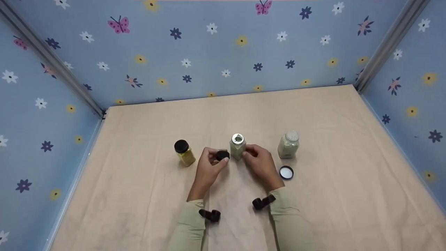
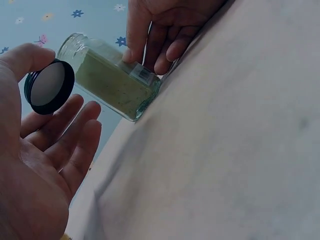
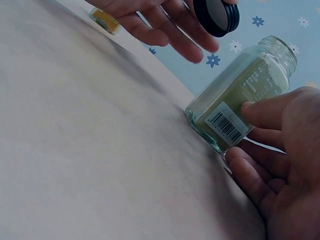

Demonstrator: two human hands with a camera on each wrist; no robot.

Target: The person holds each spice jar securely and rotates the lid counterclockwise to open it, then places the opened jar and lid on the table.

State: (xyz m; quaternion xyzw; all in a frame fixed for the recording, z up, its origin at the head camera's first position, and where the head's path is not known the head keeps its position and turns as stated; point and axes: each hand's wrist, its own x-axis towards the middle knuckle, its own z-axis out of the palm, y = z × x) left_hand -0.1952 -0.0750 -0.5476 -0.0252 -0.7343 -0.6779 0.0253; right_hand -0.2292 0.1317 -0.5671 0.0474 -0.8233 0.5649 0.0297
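My left hand pinches a black screw lid between thumb and finger, its pale inside showing in the left wrist view. Beside it an uncapped glass spice jar stands upright on the table, filled partway with green powder. My right hand holds this jar low on its side, the thumb right by a barcode label. Held apart from the jar's mouth, the lid is level with the neck in the right wrist view. The other fingers of my left hand spread loosely below the lid.
Left of my hands stands a jar of yellow spice with a black lid on. To the right are another uncapped jar with pale green contents and a loose lid lying inside up. Flowered panels wall the cloth-covered table.
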